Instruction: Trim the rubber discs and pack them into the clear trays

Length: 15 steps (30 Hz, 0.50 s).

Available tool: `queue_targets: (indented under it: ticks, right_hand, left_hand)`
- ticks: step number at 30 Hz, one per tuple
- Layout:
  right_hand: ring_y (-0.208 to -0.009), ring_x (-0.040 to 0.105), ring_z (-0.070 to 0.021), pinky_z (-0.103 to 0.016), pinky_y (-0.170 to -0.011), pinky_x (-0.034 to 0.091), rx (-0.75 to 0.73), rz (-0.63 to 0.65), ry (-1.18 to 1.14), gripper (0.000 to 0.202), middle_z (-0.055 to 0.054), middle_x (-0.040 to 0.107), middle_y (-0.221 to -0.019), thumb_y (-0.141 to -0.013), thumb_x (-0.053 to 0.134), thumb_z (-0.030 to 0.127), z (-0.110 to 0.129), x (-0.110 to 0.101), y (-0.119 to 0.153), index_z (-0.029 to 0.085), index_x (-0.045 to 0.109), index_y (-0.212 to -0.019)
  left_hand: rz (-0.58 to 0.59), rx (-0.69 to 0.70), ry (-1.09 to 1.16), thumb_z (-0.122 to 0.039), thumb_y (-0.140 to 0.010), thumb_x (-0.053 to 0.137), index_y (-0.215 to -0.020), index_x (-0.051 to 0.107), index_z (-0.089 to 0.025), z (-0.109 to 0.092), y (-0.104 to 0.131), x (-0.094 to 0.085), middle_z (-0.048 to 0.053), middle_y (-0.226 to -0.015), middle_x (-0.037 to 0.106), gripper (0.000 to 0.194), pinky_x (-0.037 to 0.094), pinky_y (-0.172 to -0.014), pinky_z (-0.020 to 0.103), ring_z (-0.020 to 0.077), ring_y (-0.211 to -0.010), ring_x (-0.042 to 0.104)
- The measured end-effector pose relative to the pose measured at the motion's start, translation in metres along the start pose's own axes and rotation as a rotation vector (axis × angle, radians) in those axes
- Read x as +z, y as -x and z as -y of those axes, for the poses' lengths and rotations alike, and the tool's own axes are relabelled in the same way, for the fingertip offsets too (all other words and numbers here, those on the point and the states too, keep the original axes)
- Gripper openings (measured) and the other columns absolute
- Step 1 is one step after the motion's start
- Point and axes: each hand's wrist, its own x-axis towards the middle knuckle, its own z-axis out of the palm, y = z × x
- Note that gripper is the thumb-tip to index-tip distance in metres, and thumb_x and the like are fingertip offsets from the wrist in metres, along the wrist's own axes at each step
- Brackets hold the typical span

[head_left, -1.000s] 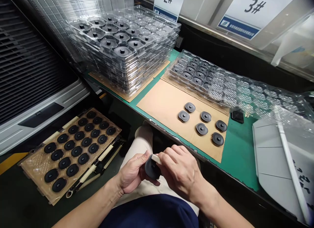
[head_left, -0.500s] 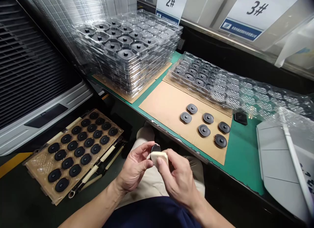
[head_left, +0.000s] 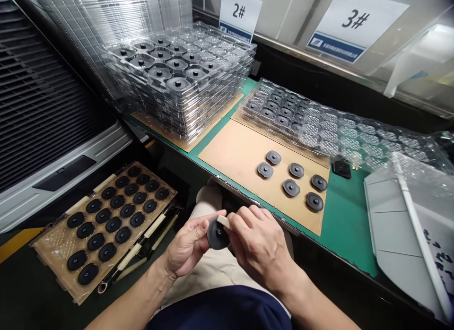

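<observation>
Above my lap, my left hand (head_left: 189, 245) pinches a dark round disc (head_left: 217, 235) by its left edge, its face with the small central knob turned up toward me. My right hand (head_left: 257, 240) grips a cream-coloured flat pad (head_left: 224, 221), whose edge touches the top of the disc near the knob. The fingers of my right hand are curled and partly hide the pad and the right side of the disc. Several similar discs (head_left: 291, 187) lie apart on the brown cardboard (head_left: 234, 145) on the green table.
A low tray of black discs (head_left: 53, 240) is at the lower left. Stacked clear trays (head_left: 187, 108) stand at the back left of the table (head_left: 351, 216). More clear trays (head_left: 315, 131) lie behind the cardboard. A grey bin (head_left: 386, 212) is at the right.
The disc has turned from nearly edge-on to face up toward me. My right hand has rotated over it, and the pad has tilted from flat to edge-on. The camera view has shifted slightly.
</observation>
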Motion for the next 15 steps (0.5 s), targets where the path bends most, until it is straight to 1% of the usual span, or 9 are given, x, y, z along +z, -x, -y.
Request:
queue_targets:
  ticks: [3, 5, 6, 8, 10, 12, 13, 14, 15]
  right_hand:
    - [-0.077, 0.046, -0.0204, -0.036, -0.071, 0.033, -0.169, 0.076, -0.048, 0.016, -0.005, 0.06, -0.089, -0.1, 0.046, 0.014, -0.003, -0.004, -0.007, 0.019, 0.061, -0.103]
    - [-0.083, 0.052, -0.0207, -0.036, -0.076, 0.038, -0.228, 0.047, -0.163, 0.02, -0.007, 0.064, -0.099, -0.102, 0.045, 0.016, -0.01, -0.005, -0.01, 0.02, 0.061, -0.113]
    - [-0.088, 0.055, -0.0206, -0.035, -0.079, 0.041, -0.2, -0.002, -0.244, 0.021, -0.008, 0.065, -0.104, -0.104, 0.045, 0.017, -0.015, -0.004, -0.01, 0.019, 0.061, -0.116]
    - [-0.09, 0.059, -0.019, -0.032, -0.081, 0.045, -0.022, -0.127, -0.427, 0.02, -0.008, 0.065, -0.107, -0.105, 0.045, 0.02, -0.024, -0.002, -0.006, 0.019, 0.06, -0.118]
    - [-0.083, 0.06, -0.0165, -0.027, -0.075, 0.048, 0.209, -0.197, -0.605, 0.019, -0.005, 0.065, -0.1, -0.105, 0.047, 0.027, -0.029, 0.004, 0.006, 0.02, 0.06, -0.118]
    - [-0.069, 0.057, -0.0149, -0.025, -0.065, 0.047, 0.379, -0.124, -0.781, 0.024, -0.001, 0.063, -0.086, -0.105, 0.047, 0.039, -0.027, 0.019, 0.025, 0.022, 0.061, -0.114]
    - [-0.063, 0.055, -0.0145, -0.024, -0.06, 0.046, 0.436, -0.041, -0.869, 0.03, 0.0, 0.061, -0.079, -0.105, 0.046, 0.046, -0.025, 0.03, 0.035, 0.022, 0.063, -0.109]
    - [-0.058, 0.052, -0.0142, -0.024, -0.056, 0.045, 0.498, 0.071, -0.965, 0.038, 0.002, 0.057, -0.071, -0.104, 0.044, 0.054, -0.021, 0.044, 0.045, 0.022, 0.064, -0.097]
    - [-0.057, 0.051, -0.0147, -0.024, -0.055, 0.045, 0.581, 0.112, -1.013, 0.048, 0.002, 0.054, -0.066, -0.102, 0.042, 0.063, -0.018, 0.061, 0.053, 0.022, 0.062, -0.084]
  left_hand:
    - [0.063, -0.084, 0.04, -0.037, -0.095, 0.069, -0.107, 0.079, -0.012, 0.005, 0.0, -0.003, 0.009, -0.089, 0.076, 0.029, 0.061, -0.076, 0.029, 0.0165, -0.079, 0.069]
    - [0.084, -0.094, 0.074, -0.039, -0.098, 0.064, -0.106, 0.078, -0.014, 0.005, 0.0, -0.001, 0.009, -0.09, 0.075, 0.03, 0.063, -0.075, 0.037, 0.0194, -0.079, 0.07]
    - [0.08, -0.083, 0.088, -0.037, -0.098, 0.063, -0.111, 0.077, -0.015, 0.003, -0.001, 0.001, 0.009, -0.097, 0.075, 0.028, 0.064, -0.077, 0.042, 0.0212, -0.084, 0.071]
    - [0.052, -0.045, 0.093, -0.027, -0.097, 0.064, -0.125, 0.071, -0.018, -0.003, -0.002, 0.006, 0.012, -0.115, 0.073, 0.031, 0.063, -0.086, 0.049, 0.0246, -0.098, 0.07]
    - [-0.008, -0.008, 0.059, -0.019, -0.093, 0.065, -0.133, 0.065, -0.017, -0.009, -0.004, 0.01, 0.015, -0.126, 0.069, 0.04, 0.061, -0.09, 0.05, 0.0289, -0.111, 0.068]
    - [-0.105, 0.025, -0.009, -0.019, -0.091, 0.066, -0.128, 0.065, -0.014, -0.01, -0.005, 0.012, 0.017, -0.118, 0.071, 0.037, 0.062, -0.082, 0.044, 0.0312, -0.11, 0.069]
    - [-0.165, 0.05, -0.042, -0.022, -0.09, 0.068, -0.123, 0.067, -0.014, -0.008, -0.006, 0.013, 0.016, -0.111, 0.072, 0.034, 0.061, -0.076, 0.041, 0.031, -0.104, 0.07]
    - [-0.223, 0.077, -0.066, -0.025, -0.088, 0.071, -0.118, 0.067, -0.013, -0.003, -0.008, 0.012, 0.015, -0.103, 0.072, 0.032, 0.06, -0.07, 0.038, 0.0296, -0.095, 0.072]
    - [-0.267, 0.105, -0.07, -0.026, -0.084, 0.073, -0.114, 0.067, -0.014, 0.003, -0.011, 0.009, 0.015, -0.1, 0.073, 0.033, 0.059, -0.068, 0.037, 0.0289, -0.09, 0.072]
